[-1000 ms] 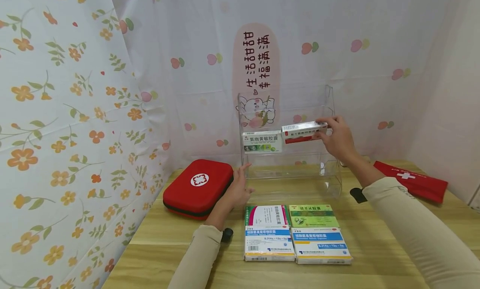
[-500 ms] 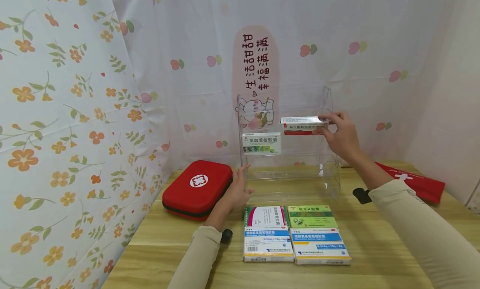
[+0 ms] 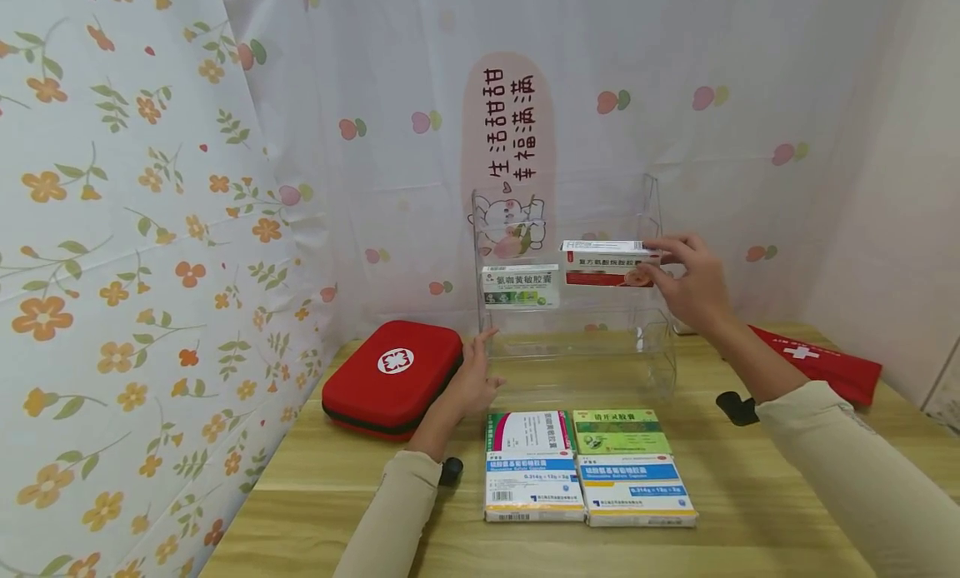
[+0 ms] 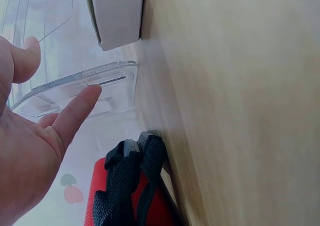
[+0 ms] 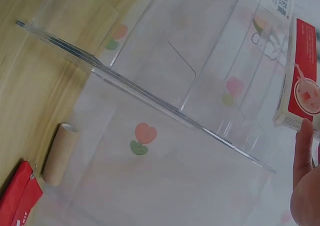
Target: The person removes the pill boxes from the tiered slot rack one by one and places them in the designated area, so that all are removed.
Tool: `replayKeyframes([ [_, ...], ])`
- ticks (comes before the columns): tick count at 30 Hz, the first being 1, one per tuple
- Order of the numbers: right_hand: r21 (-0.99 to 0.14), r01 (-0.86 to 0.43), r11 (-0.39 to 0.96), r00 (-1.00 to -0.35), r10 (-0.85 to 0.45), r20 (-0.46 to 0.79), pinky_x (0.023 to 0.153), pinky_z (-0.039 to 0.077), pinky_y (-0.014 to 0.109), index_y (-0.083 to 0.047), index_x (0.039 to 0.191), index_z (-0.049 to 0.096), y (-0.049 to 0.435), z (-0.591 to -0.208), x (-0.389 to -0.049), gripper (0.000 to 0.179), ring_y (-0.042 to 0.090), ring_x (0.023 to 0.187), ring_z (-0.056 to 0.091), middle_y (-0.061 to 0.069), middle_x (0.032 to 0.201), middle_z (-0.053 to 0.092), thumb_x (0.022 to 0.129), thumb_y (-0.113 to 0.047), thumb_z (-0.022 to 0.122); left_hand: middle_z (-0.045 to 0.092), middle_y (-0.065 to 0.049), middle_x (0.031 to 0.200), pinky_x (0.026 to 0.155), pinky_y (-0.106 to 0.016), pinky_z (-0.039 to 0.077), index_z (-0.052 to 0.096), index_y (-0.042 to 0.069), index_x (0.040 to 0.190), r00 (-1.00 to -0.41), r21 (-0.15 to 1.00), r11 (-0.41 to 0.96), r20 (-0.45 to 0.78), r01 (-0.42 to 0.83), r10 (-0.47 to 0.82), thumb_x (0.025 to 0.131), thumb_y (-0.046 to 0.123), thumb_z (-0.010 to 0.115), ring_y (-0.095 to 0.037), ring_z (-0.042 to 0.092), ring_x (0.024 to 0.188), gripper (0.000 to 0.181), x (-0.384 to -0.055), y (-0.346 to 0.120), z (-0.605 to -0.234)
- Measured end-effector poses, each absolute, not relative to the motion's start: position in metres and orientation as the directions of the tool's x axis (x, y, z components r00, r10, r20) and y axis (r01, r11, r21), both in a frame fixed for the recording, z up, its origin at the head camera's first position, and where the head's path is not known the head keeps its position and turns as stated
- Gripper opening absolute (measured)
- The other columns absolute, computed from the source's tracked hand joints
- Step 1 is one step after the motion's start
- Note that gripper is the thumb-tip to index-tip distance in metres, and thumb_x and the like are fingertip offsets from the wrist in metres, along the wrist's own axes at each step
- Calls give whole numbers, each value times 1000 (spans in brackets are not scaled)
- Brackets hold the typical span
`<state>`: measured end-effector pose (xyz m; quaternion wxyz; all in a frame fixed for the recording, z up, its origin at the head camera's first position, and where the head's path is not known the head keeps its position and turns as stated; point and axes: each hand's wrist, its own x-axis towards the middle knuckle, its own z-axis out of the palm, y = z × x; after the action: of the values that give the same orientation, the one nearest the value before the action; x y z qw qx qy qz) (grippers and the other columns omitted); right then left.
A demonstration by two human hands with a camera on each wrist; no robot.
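The person's right hand [image 3: 693, 286] is holding a red-and-white box [image 3: 600, 274] by its right end, its fingers pinching the box with the thumb on the printed front and another finger along the top edge. The box is hanging roughly level before the right half of a clear tiered rack [image 3: 577, 345], its front facing the person; whether it is touching the rack cannot be told. Just beside it, on its left and slightly lower, a green-and-white box [image 3: 521, 288] is standing upright on the rack. The left hand [image 3: 474, 380] is holding nothing, its fingers spreading wide near the rack's lower left side; whether a fingertip is touching the plastic is unclear. Left of that hand, a red case [image 3: 397, 374] is lying on the desk [image 3: 300, 520], a black strap [image 4: 122, 178] showing in the left wrist view. In front of the rack, four boxes are lying flat in two rows: a white box with magenta and green edging [image 3: 528, 432] and a green box [image 3: 621, 432] are forming the farther row, and two blue-and-white boxes [image 3: 534, 486] are forming the nearer one. A red pouch [image 3: 828, 363] bearing a white cross is resting toward the right, and patterned cloth [image 3: 405, 228] is hanging behind everything.
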<state>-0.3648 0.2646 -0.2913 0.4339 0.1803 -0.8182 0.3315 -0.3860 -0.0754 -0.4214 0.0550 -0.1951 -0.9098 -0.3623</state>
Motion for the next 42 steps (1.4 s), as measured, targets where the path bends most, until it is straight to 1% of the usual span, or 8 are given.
replayKeyframes([
  [7,-402,-610,683,-545,6,838,79,39,1,-6,128,63,268,-299,-353,40,39,96,67,15,115,61,90,-5,72,31,-21,141,91,-47,53,9,34,153,-917,637,662,246,396,313,94,10,67,-37,59,107,86,-387,-76,-420],
  [10,-389,-624,678,-527,3,850,78,41,2,-6,128,63,268,-302,-348,40,34,94,68,14,115,62,89,-4,73,31,-21,140,90,-47,53,9,33,153,-917,640,657,248,398,314,94,10,67,-37,60,105,86,-388,-77,-420],
  [15,-364,-646,671,-494,-4,870,74,44,3,-5,121,68,270,-307,-342,36,-6,91,62,14,112,63,85,1,75,31,-22,139,91,-48,53,10,31,154,-916,643,654,250,400,314,94,9,66,-38,60,104,85,-388,-78,-419],
  [18,-371,-661,652,-490,0,872,76,45,4,-3,118,69,272,-310,-338,33,-19,91,54,15,113,63,85,2,74,32,-21,139,91,-47,53,10,31,153,-916,641,656,245,399,318,94,9,66,-36,60,101,85,-388,-77,-419],
  [25,-386,-666,639,-502,-1,865,81,45,6,-3,118,70,275,-319,-325,35,-18,91,57,14,114,65,84,4,75,32,-21,139,89,-46,54,8,35,153,-926,644,667,225,376,304,94,9,66,-34,61,100,86,-386,-76,-415],
  [31,-403,-667,627,-516,2,856,81,44,5,-1,118,70,278,-329,-315,36,-17,93,57,16,115,65,83,7,74,31,-21,141,95,-48,51,9,34,153,-927,648,665,220,371,303,94,8,66,-37,59,107,86,-387,-77,-417],
  [37,-453,-632,628,-574,14,819,78,45,5,-3,120,70,280,-335,-303,33,-19,90,56,16,114,65,87,0,73,28,-20,145,97,-49,50,8,36,153,-934,661,664,197,350,297,94,9,65,-38,57,114,86,-388,-76,-420],
  [42,-441,-624,645,-573,6,820,77,47,6,-3,121,69,285,-341,-299,33,-19,90,58,11,112,66,88,-2,73,29,-19,146,97,-49,50,7,37,153,-936,658,669,190,346,298,95,11,65,-36,57,112,86,-388,-76,-421],
])
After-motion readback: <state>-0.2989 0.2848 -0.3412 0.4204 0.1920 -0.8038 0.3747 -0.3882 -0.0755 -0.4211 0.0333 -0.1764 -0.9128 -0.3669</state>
